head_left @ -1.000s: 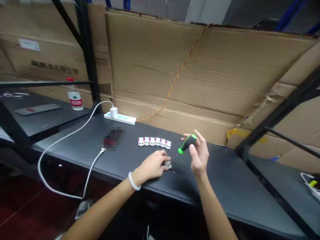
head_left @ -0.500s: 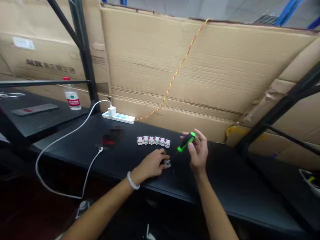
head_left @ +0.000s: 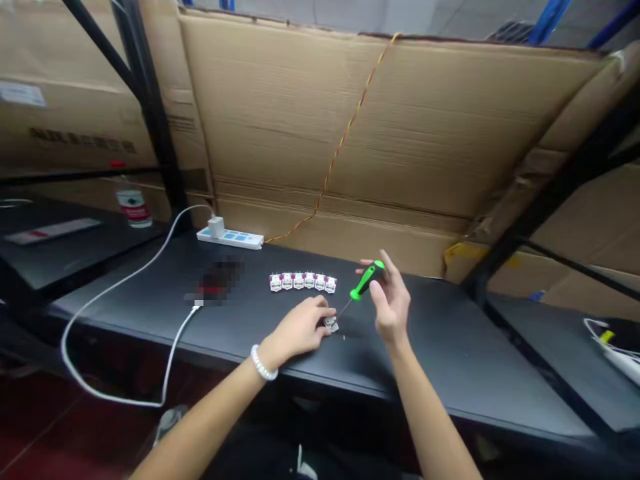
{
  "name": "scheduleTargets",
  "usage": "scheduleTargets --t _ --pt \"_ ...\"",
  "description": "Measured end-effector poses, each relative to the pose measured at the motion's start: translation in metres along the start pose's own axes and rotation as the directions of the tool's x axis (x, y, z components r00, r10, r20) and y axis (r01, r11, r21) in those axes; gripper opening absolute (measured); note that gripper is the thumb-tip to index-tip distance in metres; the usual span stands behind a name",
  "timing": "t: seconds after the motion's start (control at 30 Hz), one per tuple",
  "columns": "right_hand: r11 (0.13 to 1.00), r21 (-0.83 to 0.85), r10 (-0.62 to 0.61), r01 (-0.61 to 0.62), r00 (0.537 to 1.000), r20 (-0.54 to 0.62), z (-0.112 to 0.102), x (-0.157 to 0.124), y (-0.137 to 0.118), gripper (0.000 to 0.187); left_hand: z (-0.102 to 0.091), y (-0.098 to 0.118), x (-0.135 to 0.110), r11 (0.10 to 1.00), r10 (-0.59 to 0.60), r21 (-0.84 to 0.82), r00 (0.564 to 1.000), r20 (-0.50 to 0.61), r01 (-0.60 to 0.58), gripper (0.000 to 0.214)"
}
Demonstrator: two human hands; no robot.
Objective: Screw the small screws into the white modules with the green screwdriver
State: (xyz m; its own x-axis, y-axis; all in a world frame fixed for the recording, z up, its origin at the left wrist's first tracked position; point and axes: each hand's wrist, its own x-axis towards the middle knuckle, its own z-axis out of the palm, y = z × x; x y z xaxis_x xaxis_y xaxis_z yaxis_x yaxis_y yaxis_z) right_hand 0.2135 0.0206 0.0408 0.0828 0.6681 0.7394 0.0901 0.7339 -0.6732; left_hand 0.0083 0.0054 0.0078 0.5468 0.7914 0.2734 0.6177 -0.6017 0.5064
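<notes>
Near the front of the black table, my left hand (head_left: 301,327) pinches a small white part (head_left: 331,324) and steadies it on the surface. My right hand (head_left: 393,300) grips a green and black screwdriver (head_left: 367,280) by its handle, tilted down to the left. Its thin shaft reaches the white part; the exact contact at the tip is too small to make out. Behind my left hand, several white and purple pieces of similar size (head_left: 299,281) stand side by side in a slightly curved row.
A white power strip (head_left: 240,239) with a plugged-in charger lies at the back left. Its white cable (head_left: 115,288) loops over the table's front edge to a blurred dark object (head_left: 216,280). Cardboard (head_left: 320,120) walls the back. A water bottle (head_left: 134,203) stands at far left.
The whole view has shifted slightly and brightened over the table. Both hands keep their places around the white part, and the screwdriver has turned a little in my right hand.
</notes>
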Motion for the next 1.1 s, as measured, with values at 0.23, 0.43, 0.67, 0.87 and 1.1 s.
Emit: scheduleTargets --t 0.23,0.43,0.67,0.87,1.1 --pt "0.979 -0.191 -0.087 0.069 0.993 -0.086 -0.0014 0.0036 0.0017 0.053 0.0007 -0.0010 0.0000 1.000 -0.003 -0.004 1.000 -0.012 0.003 0.032" --pt "0.997 -0.079 0.012 -0.015 0.999 -0.048 -0.0016 0.0000 0.0050 0.057 0.0015 -0.0024 -0.0003 1.000 -0.003 -0.008 1.000 -0.013 0.003 0.034" --pt "1.000 0.007 0.023 -0.023 1.000 -0.007 -0.0036 -0.0005 0.0028 0.053 -0.0004 -0.0009 0.0000 1.000 -0.001 0.001 1.000 -0.003 0.001 0.033" --pt "0.985 -0.159 -0.076 0.070 0.997 -0.031 -0.0046 0.0033 0.0033 0.053 0.0010 -0.0024 -0.0002 1.000 0.000 -0.018 1.000 -0.010 0.000 0.033" --pt "0.997 -0.083 -0.003 0.000 0.999 -0.038 -0.0029 0.0009 0.0035 0.054 0.0008 -0.0021 0.0001 1.000 -0.006 -0.008 1.000 -0.003 0.006 0.034"
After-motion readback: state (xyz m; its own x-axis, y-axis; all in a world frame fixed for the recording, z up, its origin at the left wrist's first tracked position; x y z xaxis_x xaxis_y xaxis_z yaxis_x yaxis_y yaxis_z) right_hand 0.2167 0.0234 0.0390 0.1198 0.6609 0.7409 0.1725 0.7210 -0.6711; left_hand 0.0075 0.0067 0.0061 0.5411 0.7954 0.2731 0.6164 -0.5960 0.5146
